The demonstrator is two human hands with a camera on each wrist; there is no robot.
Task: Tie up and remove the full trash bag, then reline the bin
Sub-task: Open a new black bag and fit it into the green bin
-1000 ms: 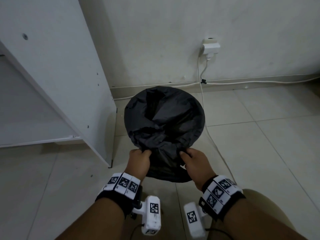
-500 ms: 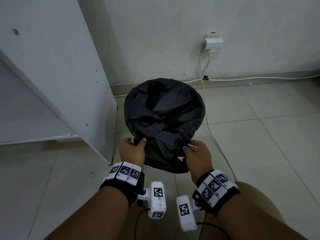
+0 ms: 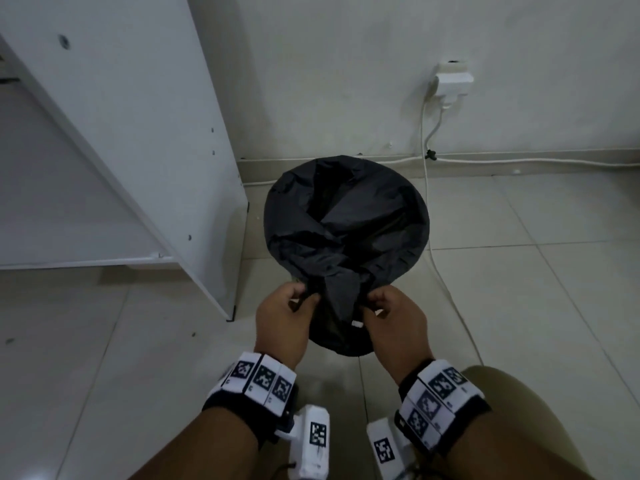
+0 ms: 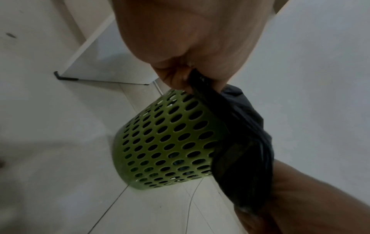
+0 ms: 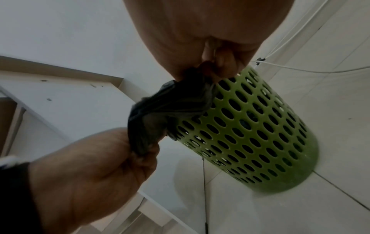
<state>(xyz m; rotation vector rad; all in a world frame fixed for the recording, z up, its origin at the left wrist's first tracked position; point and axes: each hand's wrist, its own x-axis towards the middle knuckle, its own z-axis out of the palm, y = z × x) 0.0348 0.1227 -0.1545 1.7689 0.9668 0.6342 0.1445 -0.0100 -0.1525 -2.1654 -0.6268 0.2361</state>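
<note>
Entry, nearest first: the left hand (image 3: 282, 318) and the right hand (image 3: 393, 318), both with fingers curled, each pinching a gathered fold of the black trash bag (image 3: 346, 233) at the near side of its mouth, the two hands close together with a bunched strip of plastic stretched between them. The wrist views showed each fold clamped between thumb and fingers, the film drawn off the near rim. Next: the green perforated bin (image 4: 170, 142), upright on the tiled floor (image 3: 536, 306), the bag seated inside it and its far edge folded over the rim all the way round the back. Contents: dark shapes showed through the bin's holes, but how full the bag was could not be judged, as the crumpled mouth hid the inside. Beside the bin on its left: a white cabinet panel (image 3: 138, 133). Beyond: a white cable (image 3: 427, 209) running down past the bin from a wall plug (image 3: 452, 81), and the wall (image 3: 329, 64). Status, as judged: only the gathering of the near edge was under way; no knot was visible, the bag had not been lifted out, and no fresh liner was in view, so tying, removal and relining all remained.
</note>
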